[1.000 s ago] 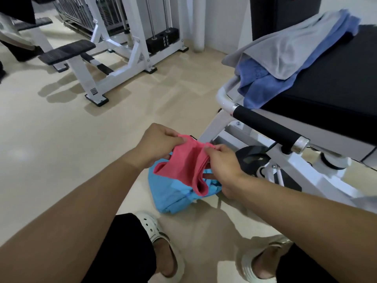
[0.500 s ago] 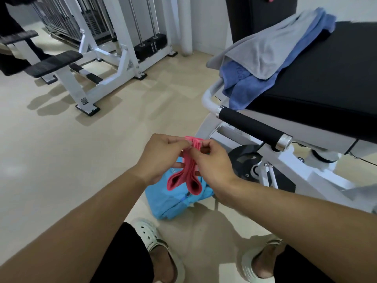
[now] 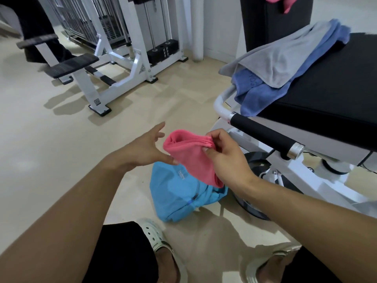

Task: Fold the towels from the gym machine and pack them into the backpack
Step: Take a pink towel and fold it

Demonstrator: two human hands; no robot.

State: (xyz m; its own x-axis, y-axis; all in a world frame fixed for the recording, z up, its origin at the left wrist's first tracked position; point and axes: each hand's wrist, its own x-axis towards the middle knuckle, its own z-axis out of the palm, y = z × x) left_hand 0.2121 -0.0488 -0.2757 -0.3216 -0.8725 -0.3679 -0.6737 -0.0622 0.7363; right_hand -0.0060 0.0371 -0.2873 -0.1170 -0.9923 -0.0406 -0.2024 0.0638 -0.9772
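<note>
My right hand [image 3: 226, 158] pinches the gathered edges of a folded pink towel [image 3: 189, 156], which hangs over the light blue backpack [image 3: 179, 193] on the floor. My left hand [image 3: 144, 150] is open just left of the towel, its thumb touching the towel's lower left edge. A grey towel [image 3: 281, 56] lies on top of a blue towel [image 3: 263, 94] on the black pad [image 3: 334, 88] of the gym machine at the right. Another pink cloth [image 3: 283, 2] shows at the top edge.
The machine's black padded handle [image 3: 263, 131] and white frame [image 3: 306, 172] stand right of the backpack. A white weight machine [image 3: 126, 58] with a black seat stands at the back left. My feet in white clogs [image 3: 157, 237] are at the bottom.
My left hand let go of the pink towel and spread open to the left. My right hand now holds the towel alone, and the fold hangs wider.
</note>
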